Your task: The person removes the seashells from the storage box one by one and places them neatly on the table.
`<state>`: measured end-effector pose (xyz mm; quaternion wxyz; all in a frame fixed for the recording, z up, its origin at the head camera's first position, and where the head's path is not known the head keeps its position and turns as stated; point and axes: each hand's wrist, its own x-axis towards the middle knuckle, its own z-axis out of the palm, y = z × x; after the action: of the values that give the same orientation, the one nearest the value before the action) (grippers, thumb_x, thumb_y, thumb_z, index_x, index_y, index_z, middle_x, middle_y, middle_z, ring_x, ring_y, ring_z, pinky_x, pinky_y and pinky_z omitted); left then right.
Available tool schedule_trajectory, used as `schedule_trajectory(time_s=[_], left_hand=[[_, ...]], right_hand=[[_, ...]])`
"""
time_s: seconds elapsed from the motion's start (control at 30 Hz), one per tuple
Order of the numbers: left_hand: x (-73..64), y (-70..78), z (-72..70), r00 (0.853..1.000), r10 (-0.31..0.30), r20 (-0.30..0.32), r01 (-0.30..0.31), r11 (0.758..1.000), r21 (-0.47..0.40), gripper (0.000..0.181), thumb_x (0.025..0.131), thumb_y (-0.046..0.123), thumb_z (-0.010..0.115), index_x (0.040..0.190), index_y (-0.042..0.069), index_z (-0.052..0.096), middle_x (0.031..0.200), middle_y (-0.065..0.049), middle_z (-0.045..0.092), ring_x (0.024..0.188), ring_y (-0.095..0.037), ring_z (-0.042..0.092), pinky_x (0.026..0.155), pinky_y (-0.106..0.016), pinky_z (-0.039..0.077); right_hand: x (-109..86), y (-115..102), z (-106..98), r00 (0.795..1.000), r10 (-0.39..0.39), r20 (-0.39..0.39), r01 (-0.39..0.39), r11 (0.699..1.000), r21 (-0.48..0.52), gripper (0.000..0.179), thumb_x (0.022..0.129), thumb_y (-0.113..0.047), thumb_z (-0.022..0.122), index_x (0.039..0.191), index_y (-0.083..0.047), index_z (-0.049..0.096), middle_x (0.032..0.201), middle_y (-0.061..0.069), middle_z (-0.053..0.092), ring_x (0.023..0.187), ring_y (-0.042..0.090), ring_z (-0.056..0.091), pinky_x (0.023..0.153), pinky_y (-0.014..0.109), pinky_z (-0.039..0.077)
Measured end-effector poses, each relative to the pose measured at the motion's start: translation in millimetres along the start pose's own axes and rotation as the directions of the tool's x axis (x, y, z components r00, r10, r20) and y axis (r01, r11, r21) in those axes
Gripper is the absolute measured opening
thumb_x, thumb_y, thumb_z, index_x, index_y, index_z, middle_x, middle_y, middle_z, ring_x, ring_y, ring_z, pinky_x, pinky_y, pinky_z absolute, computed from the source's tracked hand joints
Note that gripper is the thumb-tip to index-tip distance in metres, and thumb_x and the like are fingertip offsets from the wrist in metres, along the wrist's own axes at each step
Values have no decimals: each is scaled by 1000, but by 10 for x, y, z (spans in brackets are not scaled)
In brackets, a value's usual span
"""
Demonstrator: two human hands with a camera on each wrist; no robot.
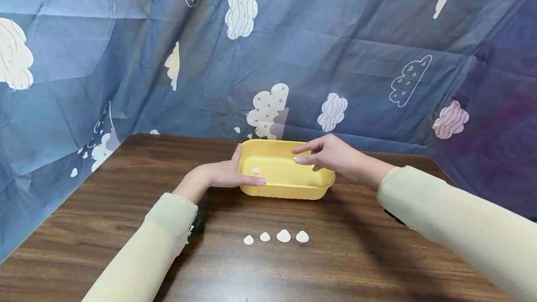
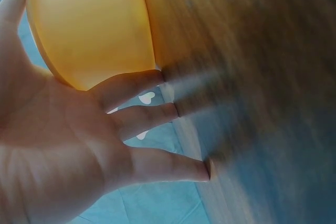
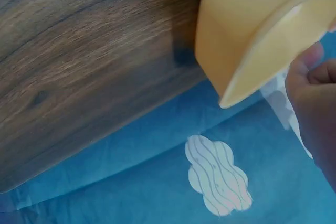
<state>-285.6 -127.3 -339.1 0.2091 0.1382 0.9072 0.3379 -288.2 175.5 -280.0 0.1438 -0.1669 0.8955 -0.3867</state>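
From the head camera, the left hand [image 1: 220, 175] hides most of its own fingers. By its thumb, a white piece [image 1: 256, 171] inside the yellow tub [image 1: 285, 192] is too small to identify. The right wrist view's edge cuts off part of the right hand [image 3: 317, 95] and the tub; in the left wrist view, the tabletop [image 2: 268, 129] beyond the hand is blurred.

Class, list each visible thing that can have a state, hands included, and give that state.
Yellow rounded-rectangular tub: open-topped, one small, rounded white piece visible inside.
Left bare hand: fingers spread, touching the tub's left end.
Right bare hand: over the tub's opening, thumb and index fingertip apart, nothing visible between.
Four small, rounded white pieces: separate, in a row on the brown wood-grain table.
Blue cloud-patterned cloth: hanging, creased.
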Motion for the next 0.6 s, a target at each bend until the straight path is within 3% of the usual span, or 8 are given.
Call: schedule_trajectory(time_s=[0.03,0.1,0.17,0.27,0.33,0.4,0.6], left_hand=[[4,-5,7,1000,-1,0,1,1000,1,142,87,68,75,165,8,-28,178,-25,5,157,-33,36,129,-49,31],[13,-14,21,1000,-4,-2,4,1000,8,143,87,69,75,165,9,-28,178,-25,6,156,-33,37,129,-49,31],[29,-21,32,1000,-4,-4,4,1000,13,143,87,70,74,166,9,-28,178,-24,5,156,-33,37,129,-49,32],[44,-25,39,1000,0,-10,0,1000,16,142,87,70,74,166,9,-27,179,-24,3,156,-33,39,129,-48,33],[50,-25,39,1000,0,-11,0,1000,18,143,87,70,74,166,9,-28,179,-23,2,155,-33,40,128,-48,33],[50,-21,35,1000,-2,-15,2,1000,29,143,86,71,74,165,9,-28,178,-24,4,154,-33,42,128,-48,35],[23,-23,7,1000,-24,-16,25,998,64,144,86,75,72,166,9,-27,176,-27,15,151,-34,47,126,-49,38]], right_hand=[[53,26,30,1000,18,23,-19,1000,16,46,97,-29,80,138,-10,73,110,6,73,112,27,69,94,44,63],[149,79,104,995,61,75,-64,997,42,50,99,-30,79,143,-8,69,99,3,71,96,20,68,91,43,64],[233,129,188,987,99,125,-107,993,55,55,100,-31,77,147,-6,64,76,-2,57,74,14,57,79,37,62],[340,183,310,974,137,181,-149,987,55,60,101,-33,75,152,-7,57,60,-6,32,59,12,34,62,30,47],[400,202,386,972,129,197,-140,989,44,63,101,-33,75,154,-7,55,58,-6,33,56,12,35,57,29,36],[446,201,452,974,120,194,-129,991,34,65,100,-34,76,155,-8,54,58,-5,36,56,12,37,55,27,34],[619,104,635,974,109,201,-128,988,88,67,99,-35,78,156,-10,53,66,-4,41,61,14,42,58,26,38]])
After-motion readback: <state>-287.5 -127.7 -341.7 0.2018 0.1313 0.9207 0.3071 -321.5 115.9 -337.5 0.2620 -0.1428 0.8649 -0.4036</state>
